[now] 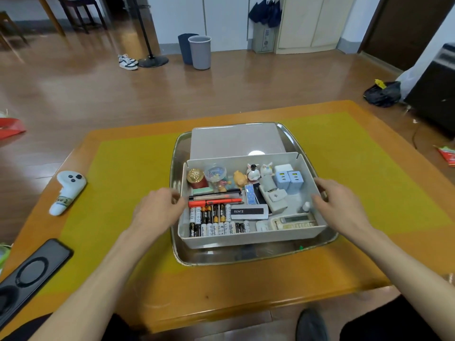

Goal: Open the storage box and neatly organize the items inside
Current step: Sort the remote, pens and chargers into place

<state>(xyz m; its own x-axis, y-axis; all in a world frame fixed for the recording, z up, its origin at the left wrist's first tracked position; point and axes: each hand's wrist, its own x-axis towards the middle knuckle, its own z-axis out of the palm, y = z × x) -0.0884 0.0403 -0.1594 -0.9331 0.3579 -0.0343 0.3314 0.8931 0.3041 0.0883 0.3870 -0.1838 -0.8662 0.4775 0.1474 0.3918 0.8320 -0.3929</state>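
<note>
An open white storage box (248, 236) is seen in the middle of the desk (221, 299), set inside a shallow metal tray (246, 258). Its lid (236, 141) is laid flat in the tray, just behind the box. The box is filled with small things arranged in groups. Batteries (211, 221) are lined up along the near left side, with red and black pens (215, 199) laid across just behind them. A gold-topped jar (195, 177) and a clear round tub of pins (215, 173) are placed at the far left. Small animal figurines (253, 172) are stood along the far wall, and 2 pale blue chargers (288, 180) are set at the far right. A white remote control (294, 221) is laid along the near right side.

The left hand (157, 207) is held against the box's left wall, fingers loosely bent; whether the wall is gripped cannot be told. The right hand (339, 200) is held at the right wall, fingers curved toward the rim, its grip equally unclear.

A yellow mat (128, 180) is spread under the tray. A white game controller (67, 190) is laid at the left of the mat, and a black phone (34, 269) near the desk's left corner.
</note>
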